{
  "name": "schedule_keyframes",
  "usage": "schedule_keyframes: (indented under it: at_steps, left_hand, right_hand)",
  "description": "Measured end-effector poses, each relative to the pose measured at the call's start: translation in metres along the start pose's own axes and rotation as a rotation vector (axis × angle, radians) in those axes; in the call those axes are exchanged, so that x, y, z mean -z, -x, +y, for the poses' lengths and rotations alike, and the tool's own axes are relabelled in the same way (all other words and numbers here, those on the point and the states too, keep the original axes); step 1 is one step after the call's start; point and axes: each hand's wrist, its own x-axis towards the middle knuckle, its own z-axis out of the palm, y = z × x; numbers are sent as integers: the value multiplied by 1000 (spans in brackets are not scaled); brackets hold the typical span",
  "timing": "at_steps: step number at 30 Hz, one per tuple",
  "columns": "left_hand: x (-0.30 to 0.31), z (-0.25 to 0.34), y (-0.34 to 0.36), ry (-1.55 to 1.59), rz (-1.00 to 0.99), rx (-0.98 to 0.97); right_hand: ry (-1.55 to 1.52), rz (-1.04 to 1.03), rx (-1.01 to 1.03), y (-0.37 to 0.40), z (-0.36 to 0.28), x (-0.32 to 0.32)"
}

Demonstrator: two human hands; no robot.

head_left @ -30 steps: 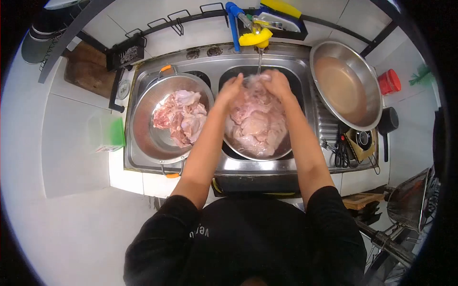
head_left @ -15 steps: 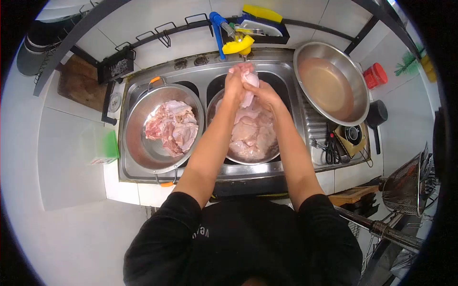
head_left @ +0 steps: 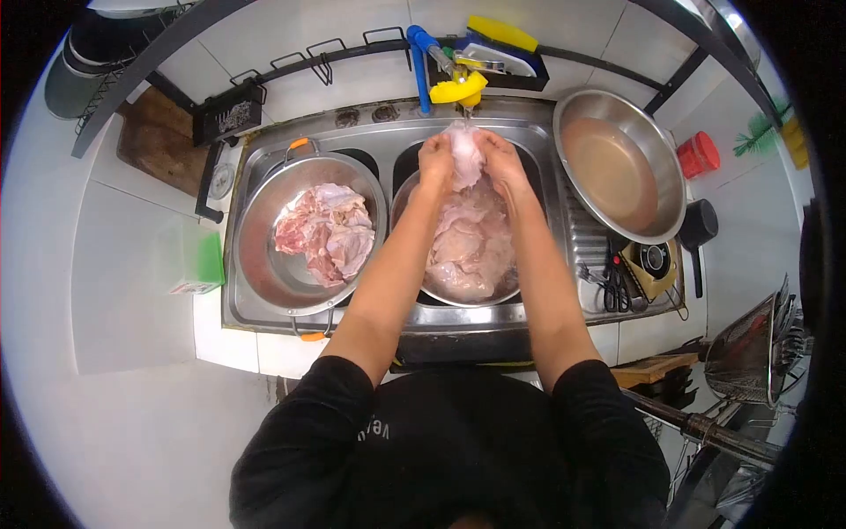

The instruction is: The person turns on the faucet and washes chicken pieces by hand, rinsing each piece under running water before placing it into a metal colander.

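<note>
Between my two hands a pale piece of raw meat (head_left: 467,157) hangs under the faucet (head_left: 463,92), which has a yellow piece around it. My left hand (head_left: 437,162) grips the piece's left edge, and my right hand (head_left: 500,162) grips its right edge. Below them, a metal bowl in the sink holds water and more raw meat (head_left: 467,251). To the left, a wide metal pan (head_left: 260,256) with orange handles has several pink pieces of raw meat (head_left: 326,231) in it.
A large metal basin (head_left: 656,141) of cloudy liquid stands at the right. Near it are black scissors (head_left: 614,284), a small pot (head_left: 699,222) and a red cup (head_left: 698,155). A cutting board (head_left: 159,145) leans at the left, above a green-lidded container (head_left: 208,262).
My hands have moved apart, and the meat that was bunched between them now hangs spread out. The whole view has shifted slightly.
</note>
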Motion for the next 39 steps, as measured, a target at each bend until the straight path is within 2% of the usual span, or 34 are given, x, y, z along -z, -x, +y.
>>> schedule_keyframes:
  at_steps: [2,3,4,6,7,8,9,10,11,12,14,15,16,17,18,20,23,24,26,29,30,32,33,34,35,37,38,39]
  left_hand:
    - [-1,-17,-12,-232,157,-210]
    - [-11,-4,4,-376,283,-264]
    - [-10,-6,0,-377,297,-268]
    - [-4,-10,-7,-404,301,-482]
    - [-6,5,3,-579,274,-542]
    - [-6,12,9,-588,298,-545]
    - [-8,10,10,-599,292,-540]
    - [-8,9,11,-607,282,-534]
    - [-6,13,14,-612,296,-536]
    - [-7,16,17,-611,273,-529]
    - [-11,14,18,-600,247,-520]
    - [-12,12,15,-493,259,-400]
    - [-9,10,11,-390,270,-279]
    - [-6,7,6,-392,266,-274]
    - [-2,6,-3,-362,309,-313]
    - [-1,10,0,-332,336,-344]
    - [3,24,15,-464,-61,-255]
    - [9,22,15,-465,-80,-258]
    - [22,16,17,-218,-358,108]
    - [56,-4,0,-163,-441,144]
    - [49,2,7,-162,-447,141]
    - [28,21,39,-135,-3,197]
    - [18,27,48,-134,0,197]
    - [8,30,54,-63,-27,373]
    - [0,34,59,8,-55,547]
    - [-8,38,56,16,-42,478]
    - [-15,40,50,26,-35,409]
    - [-7,7,19,224,-2,250]
  right_hand:
    - [0,280,-27,-3,-2,-11]
    - [142,281,104,-5,1,-18]
    - [141,267,99,-13,16,-20]
    - [724,384,604,-27,47,-24]
    - [679,392,467,-17,35,-28]
    - [758,488,442,-24,39,-25]
    - [639,381,407,-34,43,-13]
    - [756,377,252,-23,13,-17]
    - [662,447,187,-36,19,-8]
    - [519,410,168,-43,25,-1]
    - [453,408,-257,-18,-18,-20]
    - [457,406,-254,-22,-11,-16]
    - [176,330,-277,-26,5,-12]
    - [-105,257,-297,-28,18,-4]
    - [-105,266,-297,-23,21,-9]
    - [210,170,63,-9,25,-26]
    - [192,266,94,-34,29,-1]
    - [217,334,109,-37,25,4]
    - [162,407,57,-38,12,6]
    - [245,498,151,-44,9,11]
    - [257,520,120,-39,4,8]
    - [271,540,85,-39,7,9]
    - [45,464,68,-45,18,15]
    - [-182,383,51,-46,22,14]
    - [-184,381,51,-48,26,13]
    - [-163,194,-75,-37,30,-2]
    - [-159,199,-71,-28,34,-11]
    - [-62,184,59,-14,36,-24]
